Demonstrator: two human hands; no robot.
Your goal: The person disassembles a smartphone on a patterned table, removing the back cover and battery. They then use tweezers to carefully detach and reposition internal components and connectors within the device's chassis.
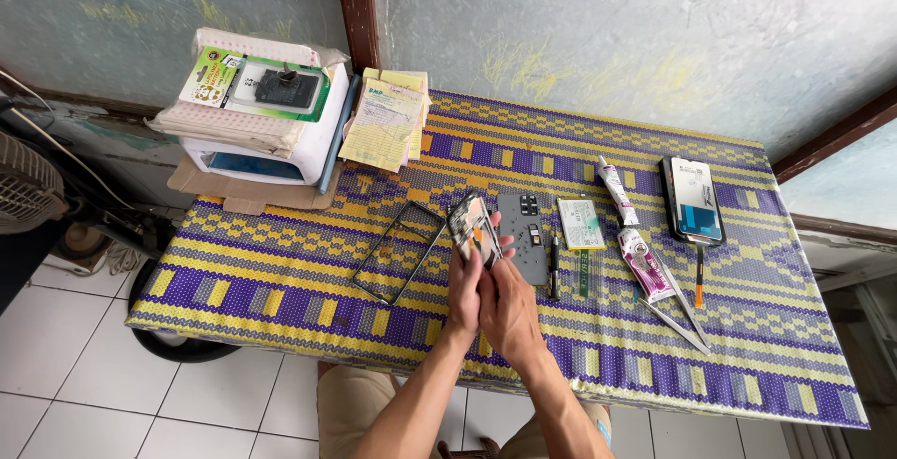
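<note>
Hands met over the middle of the woven mat, both closed around an opened phone body held tilted above the cloth. The left hand gripped the body from below, fingers wrapped along its lower edge, while the right hand pressed in beside it, thumb side against the same piece (probably to steady it while the inner face was turned up toward the camera). The exposed side looked crowded with small dark and pale parts, too fine to make out.

Everything else was laid out flat on the mat, likely so each piece stayed within reach. Just left of the phone body lay a thin black rectangular frame, hollow in the centre. Just right of it sat a dark grey back cover with rounded corners and a block of camera holes near its top. Further right came a flat white-and-green battery, a black pen-like tool, two glue tubes, metal tweezers and a glossy screen panel. Far to the left of the phone body, at the mat's back corner, stood a white box-shaped machine piled with packaging, with yellow paper pads beside it.

The mat itself was plastic weave, purple and yellow in banded geometric patterns.
</note>
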